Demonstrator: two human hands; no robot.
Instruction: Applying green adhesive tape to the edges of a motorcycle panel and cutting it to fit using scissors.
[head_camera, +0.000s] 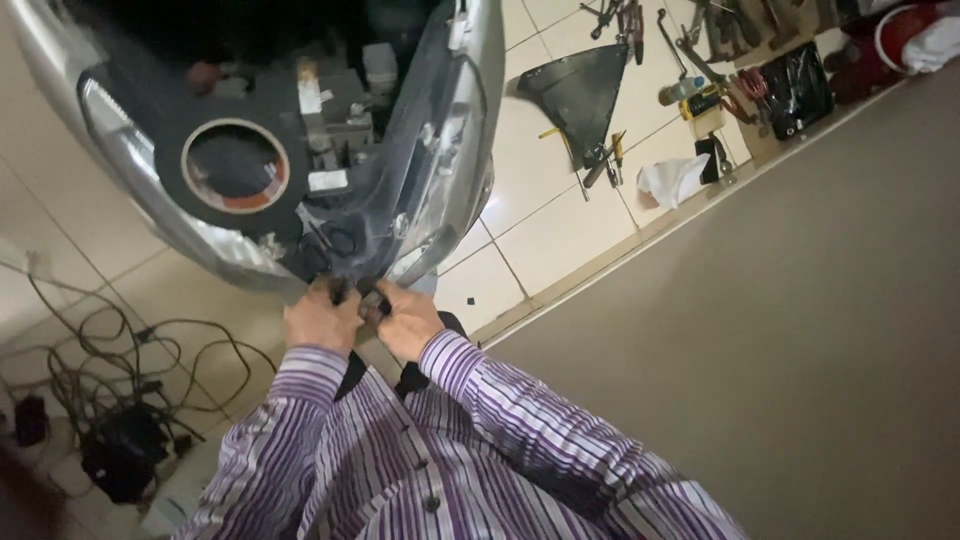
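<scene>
Pale floor tiles (545, 240) are filling the scene, running up to a plain grey wall (800, 300) on the right, with the whole view tilted. Both hands are meeting at the lower edge of a silver car headlight unit (300, 150) that is standing on the floor. The left hand (320, 318) is curling shut, its fingertips pinching a small dark part (340, 290) at the lamp's bottom edge. The right hand (405, 318) is also closing, gripping a second small dark piece (372, 300) just beside the first, so the two hands are almost touching. What exactly these dark pieces are is too dim to tell. Both wrists are bending inward, with forearms in purple striped shirt sleeves (480, 400) coming up from below.

Inside the opened lamp housing, a round black ring with an orange rim (236, 166) is sitting on the left, and a blocky grey fitting (335, 115) is sitting beside it; a clear lens cover (430, 170) is curving along the right side.

Farther out, a tangle of black cables (120, 380) is lying on the floor at the left. At the upper right, well apart from the hands, a dark triangular panel (580, 95), a white cloth (672, 180), a black bag (795, 90) and scattered hand tools (620, 20) are lying along the wall.
</scene>
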